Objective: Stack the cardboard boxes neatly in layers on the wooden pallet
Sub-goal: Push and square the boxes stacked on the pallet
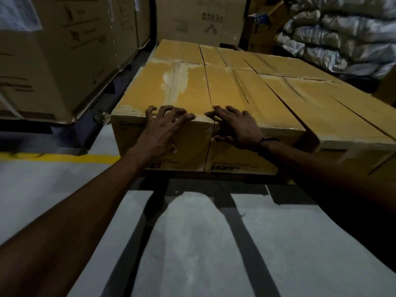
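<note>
A layer of several tan cardboard boxes lies side by side ahead of me, their taped tops level. My left hand (pixel 165 129) rests over the near top edge of the front-left box (pixel 169 86), fingers spread and bent onto its top, thumb on its front face. My right hand (pixel 233 125) lies on the near edge of the neighbouring box (pixel 242 97), fingertips at the seam between the two boxes. Neither hand grips anything. Dark shadow hides whatever the boxes stand on.
Tall brown cartons (pixel 55 61) stand at the left across a narrow dark gap. Another printed carton (pixel 197 20) sits behind the layer. Grey wrapped sacks (pixel 334 33) pile up at the back right. A yellow line (pixel 70 157) crosses the grey floor at the left.
</note>
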Motion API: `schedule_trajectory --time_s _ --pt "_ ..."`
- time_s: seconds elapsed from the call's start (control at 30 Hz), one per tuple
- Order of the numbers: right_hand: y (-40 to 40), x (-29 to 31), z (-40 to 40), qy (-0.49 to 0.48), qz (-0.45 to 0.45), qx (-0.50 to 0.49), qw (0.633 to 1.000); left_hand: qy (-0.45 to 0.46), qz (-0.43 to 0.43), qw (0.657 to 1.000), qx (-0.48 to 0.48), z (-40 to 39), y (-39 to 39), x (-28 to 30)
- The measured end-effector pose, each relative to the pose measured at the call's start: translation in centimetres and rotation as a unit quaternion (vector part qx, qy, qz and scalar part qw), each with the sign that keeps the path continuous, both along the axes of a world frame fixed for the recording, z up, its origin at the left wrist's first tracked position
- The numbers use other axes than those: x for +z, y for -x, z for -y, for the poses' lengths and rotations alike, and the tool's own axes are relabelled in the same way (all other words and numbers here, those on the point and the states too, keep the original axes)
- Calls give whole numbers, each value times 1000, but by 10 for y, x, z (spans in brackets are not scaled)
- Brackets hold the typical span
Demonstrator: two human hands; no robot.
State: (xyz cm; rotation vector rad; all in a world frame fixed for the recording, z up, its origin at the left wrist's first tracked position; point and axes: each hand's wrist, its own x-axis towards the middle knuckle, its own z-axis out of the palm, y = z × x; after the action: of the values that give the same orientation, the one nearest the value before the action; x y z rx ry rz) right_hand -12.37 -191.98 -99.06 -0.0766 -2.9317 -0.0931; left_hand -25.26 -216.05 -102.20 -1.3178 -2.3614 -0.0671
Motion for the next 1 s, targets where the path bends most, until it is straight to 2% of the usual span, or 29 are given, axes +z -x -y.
schedule_trajectory --time_s 0.27,1.0 --pt "15 0 -2 -18 -5 -10 1000 -13 25 1000 11 -11 10 -3" --pt "43 -6 -17 -26 11 -15 999 -25 21 999 2 -23 37 -7"
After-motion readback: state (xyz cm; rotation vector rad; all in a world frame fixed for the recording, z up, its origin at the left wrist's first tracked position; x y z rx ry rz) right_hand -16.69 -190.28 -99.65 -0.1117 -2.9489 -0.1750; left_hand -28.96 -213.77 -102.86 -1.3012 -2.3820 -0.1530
